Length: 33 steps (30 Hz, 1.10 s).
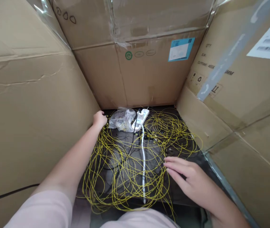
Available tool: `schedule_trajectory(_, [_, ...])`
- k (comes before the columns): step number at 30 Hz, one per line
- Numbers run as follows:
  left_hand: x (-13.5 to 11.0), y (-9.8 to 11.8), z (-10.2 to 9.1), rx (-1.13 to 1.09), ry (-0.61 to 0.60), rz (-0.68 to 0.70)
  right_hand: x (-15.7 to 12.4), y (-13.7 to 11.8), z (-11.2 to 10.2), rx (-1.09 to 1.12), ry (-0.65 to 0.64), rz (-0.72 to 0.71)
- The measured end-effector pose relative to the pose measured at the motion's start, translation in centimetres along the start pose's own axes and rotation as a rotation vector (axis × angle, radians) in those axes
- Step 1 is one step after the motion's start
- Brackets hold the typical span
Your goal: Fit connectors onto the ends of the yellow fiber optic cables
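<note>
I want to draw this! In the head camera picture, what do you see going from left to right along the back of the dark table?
Left hand → crumpled clear plastic bag → white power strip → loops of yellow wire → cardboard wall.

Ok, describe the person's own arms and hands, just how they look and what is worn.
Both hands are bare: no gloves, rings or watch show. The left hand ends a long bare forearm, and a pale pink short sleeve covers the upper arm at the picture's lower edge. The right hand and its forearm are bare too, with no sleeve in view on that side. Nails look short and unpainted.
</note>
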<state>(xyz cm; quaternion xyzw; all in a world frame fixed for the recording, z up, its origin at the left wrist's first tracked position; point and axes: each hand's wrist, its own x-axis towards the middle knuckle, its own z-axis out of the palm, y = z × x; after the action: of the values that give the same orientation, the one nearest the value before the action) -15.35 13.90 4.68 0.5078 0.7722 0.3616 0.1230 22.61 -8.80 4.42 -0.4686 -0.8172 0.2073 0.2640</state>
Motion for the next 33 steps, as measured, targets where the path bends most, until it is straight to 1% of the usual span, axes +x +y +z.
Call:
schedule_trajectory(3, [-0.7, -0.9, 0.5, 0.111, -0.011, 0.042, 0.8, 1.3, -0.4, -0.012, 0.151, 0.047])
schedule_trajectory(6, [-0.9, -1.4, 0.5, 0.194, 0.002, 0.081, 1.6, 3.2, -0.3, -0.016, 0.274, 0.173])
schedule_trajectory(9, [-1.1, -1.2, 0.1, 0.232, 0.044, 0.149, 2.3, 5.1, -0.1, 0.002, 0.341, 0.306])
schedule_trajectory(11, [-1.7, -0.9, -0.1, 0.231, 0.116, 0.223, 2.7, 6.0, -0.1, -0.007, 0.378, 0.367])
schedule_trajectory(14, [-3.6, 0.1, -0.3, 0.133, 0.332, 0.435, 3.1, 6.5, -0.5, -0.062, 0.412, 0.419])
schedule_trajectory(16, [-5.5, 1.0, -0.4, 0.038, 0.421, 0.542, 3.5, 6.4, -0.8, -0.083, 0.384, 0.424])
schedule_trajectory(18, [-7.7, 2.1, -0.5, -0.037, 0.449, 0.627, 3.9, 6.3, -1.2, -0.096, 0.336, 0.427])
schedule_trajectory(22, [-11.1, 3.7, -0.5, -0.138, 0.395, 0.775, 5.1, 5.8, -2.5, -0.173, 0.294, 0.435])
schedule_trajectory(25, [-12.6, 4.1, -0.2, -0.17, 0.326, 0.867, 6.9, 5.7, -3.1, -0.249, 0.249, 0.427])
schedule_trajectory(27, [-13.1, 4.2, 0.1, -0.19, 0.307, 0.895, 8.5, 5.8, -2.9, -0.317, 0.165, 0.453])
schedule_trajectory(30, [-13.7, 4.4, 0.3, -0.224, 0.322, 0.905, 10.6, 6.5, -1.6, -0.424, 0.007, 0.501])
schedule_trajectory(33, [-14.1, 4.6, 0.1, -0.218, 0.308, 0.901, 11.5, 7.3, -0.1, -0.446, -0.047, 0.515])
